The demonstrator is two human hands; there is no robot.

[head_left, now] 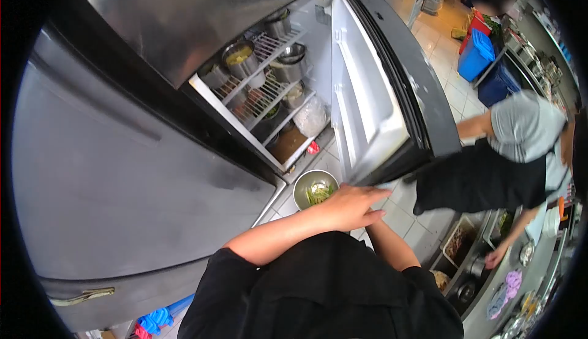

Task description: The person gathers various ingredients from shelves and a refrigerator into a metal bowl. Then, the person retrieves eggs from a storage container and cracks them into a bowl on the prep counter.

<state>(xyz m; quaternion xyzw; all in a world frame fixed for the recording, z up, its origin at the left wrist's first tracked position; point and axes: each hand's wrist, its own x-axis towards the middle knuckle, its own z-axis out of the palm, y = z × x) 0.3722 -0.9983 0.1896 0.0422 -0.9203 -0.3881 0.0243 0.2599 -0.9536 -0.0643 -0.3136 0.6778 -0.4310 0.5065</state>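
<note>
My left hand (361,206) is stretched across in front of me, its fingers extended and with nothing visible in them. It lies near the lower edge of the open fridge door (367,87); I cannot tell whether they touch. My right forearm (392,244) reaches up beneath it, and the right hand is hidden behind the left. Just beyond my left wrist is a steel bowl (299,193) with green vegetable pieces (318,193) in it. What supports the bowl is hidden. Inside the fridge, wire shelves (260,94) carry several metal containers (240,60).
A closed steel fridge door (141,173) fills the left. To the right, a co-worker in a black apron (490,176) leans over a counter with food trays (460,241). Blue bins (476,54) stand at the back on the tiled floor (438,38). A plastic bag (310,117) lies low in the fridge.
</note>
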